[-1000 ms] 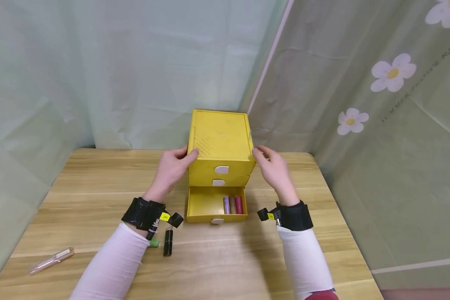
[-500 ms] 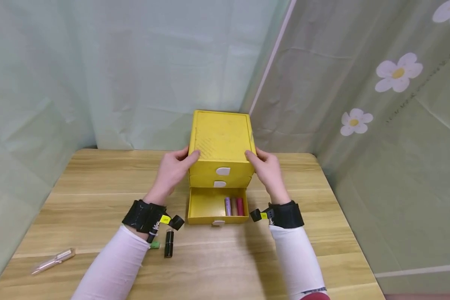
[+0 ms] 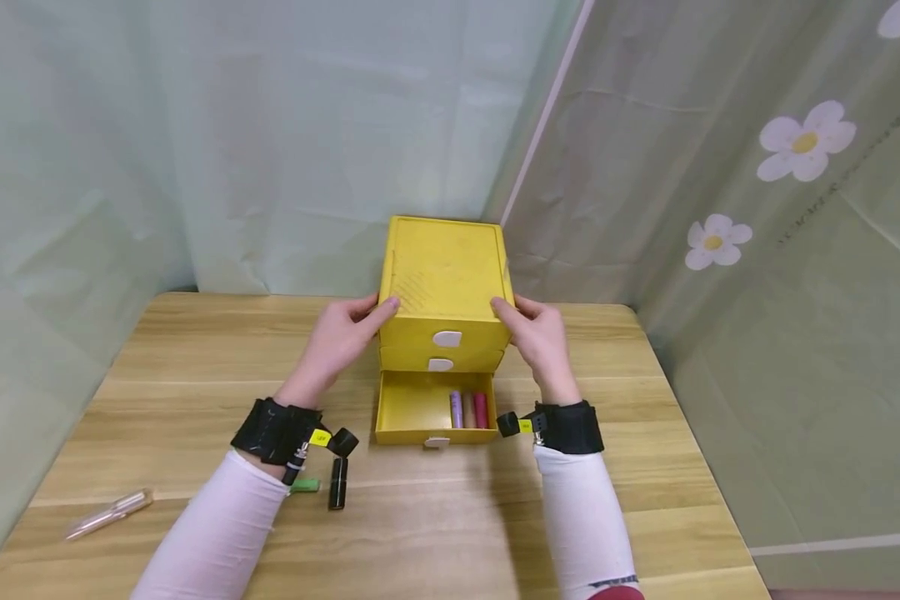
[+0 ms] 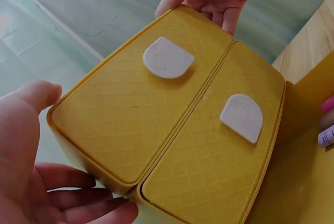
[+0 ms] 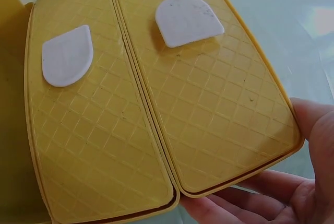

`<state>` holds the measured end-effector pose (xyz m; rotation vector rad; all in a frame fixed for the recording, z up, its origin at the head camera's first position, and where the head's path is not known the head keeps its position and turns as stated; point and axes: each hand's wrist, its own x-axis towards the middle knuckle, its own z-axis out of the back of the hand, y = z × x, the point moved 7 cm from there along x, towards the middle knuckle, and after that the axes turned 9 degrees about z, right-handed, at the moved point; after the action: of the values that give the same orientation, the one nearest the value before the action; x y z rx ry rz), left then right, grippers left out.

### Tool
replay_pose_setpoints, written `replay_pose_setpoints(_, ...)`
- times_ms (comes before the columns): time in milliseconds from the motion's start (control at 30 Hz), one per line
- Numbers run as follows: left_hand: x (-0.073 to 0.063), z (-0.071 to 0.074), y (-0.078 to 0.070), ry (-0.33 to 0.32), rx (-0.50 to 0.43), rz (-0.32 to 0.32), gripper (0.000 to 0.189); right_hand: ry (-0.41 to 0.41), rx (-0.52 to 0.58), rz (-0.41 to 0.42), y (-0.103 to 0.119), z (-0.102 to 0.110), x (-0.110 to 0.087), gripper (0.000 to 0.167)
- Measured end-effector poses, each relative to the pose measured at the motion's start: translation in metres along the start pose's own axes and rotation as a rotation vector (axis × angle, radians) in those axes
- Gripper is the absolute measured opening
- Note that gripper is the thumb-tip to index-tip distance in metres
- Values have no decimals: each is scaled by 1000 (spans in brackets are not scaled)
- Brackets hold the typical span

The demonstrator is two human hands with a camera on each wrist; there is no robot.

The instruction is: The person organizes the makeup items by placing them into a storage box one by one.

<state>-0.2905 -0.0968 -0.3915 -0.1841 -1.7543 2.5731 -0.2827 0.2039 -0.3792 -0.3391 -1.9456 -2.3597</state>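
Observation:
A yellow desktop drawer box [image 3: 450,267] stands near the back of the table. Its upper two drawers, with white tabs, are pushed in, while the bottom drawer [image 3: 412,404] is pulled out. My left hand [image 3: 341,337] grips the box's left side, thumb over the top edge and fingers along the side wall. On the opposite side my right hand [image 3: 536,337] grips it likewise, its fingers [image 5: 271,187] under the corner in the right wrist view. Inside the bottom drawer, at its right end, lie a lilac tube [image 3: 456,410], a brownish tube [image 3: 468,411] and a magenta tube [image 3: 482,410].
A black tube [image 3: 337,483] with a clear end lies in front of the box on the left. Beside it a green stick [image 3: 307,485] is partly hidden by my left wrist strap. A clear tube [image 3: 110,514] lies farther left. Curtains hang behind the table [image 3: 645,400].
My right hand has moved left from beside the box, and its thumb now rests on the top edge. The left hand has kept its grip. The bottom drawer is still out.

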Motion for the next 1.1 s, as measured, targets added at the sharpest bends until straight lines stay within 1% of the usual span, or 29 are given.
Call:
replay_pose_setpoints(233,1,2,6,27,4,10,77,-31,-57,-3,-1,2,2,54)
replay_pose_setpoints(333,-1,3,8,22,8,-1,75,-36,-74,6,-2,3,3,54)
replay_pose_setpoints(500,-12,13,18,-47,83,-56,64,-42,-90,26,-5,4,4,56)
replay_pose_setpoints(567,-19,18,25,-79,130,-80,57,-43,-93,30,-7,5,4,57)
replay_pose_setpoints(633,-28,22,33,-96,180,-101,46,-43,-102,34,-8,5,5,59)
replay_pose_setpoints(733,-40,25,48,-97,275,-104,28,-42,-104,35,-8,5,5,60)
replay_pose_setpoints(833,-53,23,61,-85,416,-88,17,-41,-108,33,-6,6,4,61)
replay_pose_setpoints(900,-62,18,67,-71,516,-61,16,-41,-103,33,-5,6,4,61)
replay_pose_setpoints(967,-71,12,72,-47,600,-24,19,-43,-109,36,-3,7,4,61)
replay_pose_setpoints(1033,-78,6,80,-17,656,28,28,-45,-116,41,-2,8,5,62)
replay_pose_setpoints(1100,-83,0,86,12,690,69,37,-47,-126,43,-3,8,5,62)
